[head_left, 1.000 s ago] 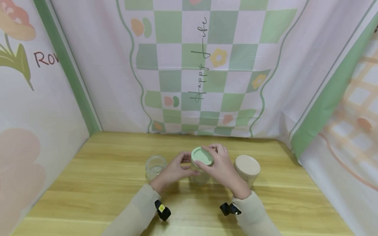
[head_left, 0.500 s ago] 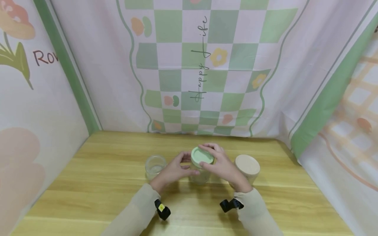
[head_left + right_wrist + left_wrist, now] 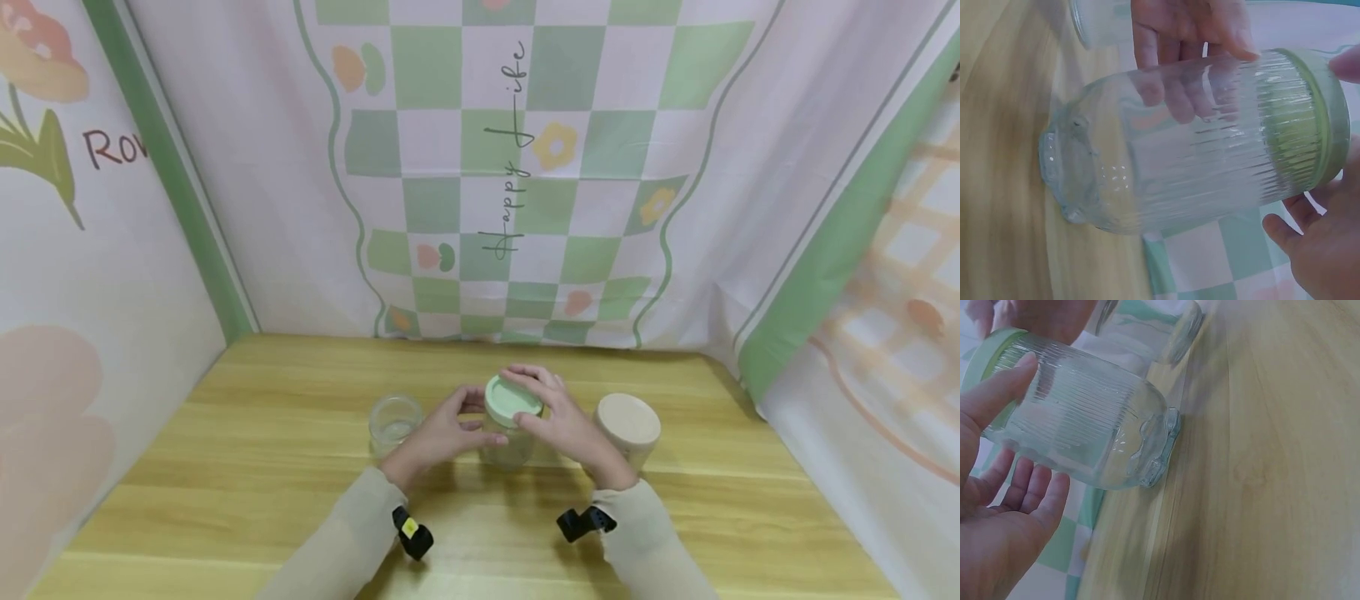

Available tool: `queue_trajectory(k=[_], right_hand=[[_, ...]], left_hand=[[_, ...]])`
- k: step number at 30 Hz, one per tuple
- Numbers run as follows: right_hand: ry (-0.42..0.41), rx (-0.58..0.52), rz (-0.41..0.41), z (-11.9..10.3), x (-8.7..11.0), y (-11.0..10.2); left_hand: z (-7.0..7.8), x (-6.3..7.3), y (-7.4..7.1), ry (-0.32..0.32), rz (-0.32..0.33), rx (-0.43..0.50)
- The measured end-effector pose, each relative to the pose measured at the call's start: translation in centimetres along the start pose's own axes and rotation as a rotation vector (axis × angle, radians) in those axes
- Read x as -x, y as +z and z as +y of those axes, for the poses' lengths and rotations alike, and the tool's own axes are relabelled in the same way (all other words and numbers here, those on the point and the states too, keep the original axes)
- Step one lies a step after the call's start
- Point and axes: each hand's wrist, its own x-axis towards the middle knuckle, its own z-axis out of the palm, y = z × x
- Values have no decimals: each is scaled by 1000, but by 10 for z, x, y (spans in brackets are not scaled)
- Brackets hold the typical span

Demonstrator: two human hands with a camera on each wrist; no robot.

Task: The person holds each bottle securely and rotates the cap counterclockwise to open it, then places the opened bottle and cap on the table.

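A clear ribbed glass jar (image 3: 510,452) stands upright on the wooden table, a pale green lid (image 3: 510,400) on its top. My left hand (image 3: 447,427) holds the jar from the left; its thumb lies against the ribbed glass and the fingers reach round the far side. From the right, my right hand (image 3: 558,421) grips the lid's edge between thumb and fingers. In the left wrist view the jar body (image 3: 1085,412) shows wavy moulded glass at its base, close on the table. Seen from the right wrist, the jar (image 3: 1166,150) has nothing visible inside.
To the left, partly behind my left wrist, is a lidless glass jar (image 3: 395,417). A jar with a cream lid (image 3: 628,419) stands just right of my right hand. Behind the wooden table (image 3: 480,533) hangs a green checked curtain (image 3: 491,200).
My right hand has shifted its hold on the green lid, its fingers reaching further left over the far edge and its thumb moving right along the near edge. The left hand stays in place.
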Motion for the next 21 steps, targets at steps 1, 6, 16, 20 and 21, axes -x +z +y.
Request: queue_trajectory(k=[1, 6, 16, 20, 21], right_hand=[[-9, 11, 4, 0, 0, 0], [-44, 57, 24, -3, -1, 4], [8, 253, 199, -19, -1, 8], [40, 362, 257, -28, 0, 10], [50, 379, 266, -30, 0, 10]], left_hand=[[0, 0, 0, -1, 0, -1], [-1, -1, 0, 14, 1, -5], [-2, -1, 0, 30, -2, 13], [-2, 1, -1, 17, -3, 18], [-2, 1, -1, 15, -4, 20]])
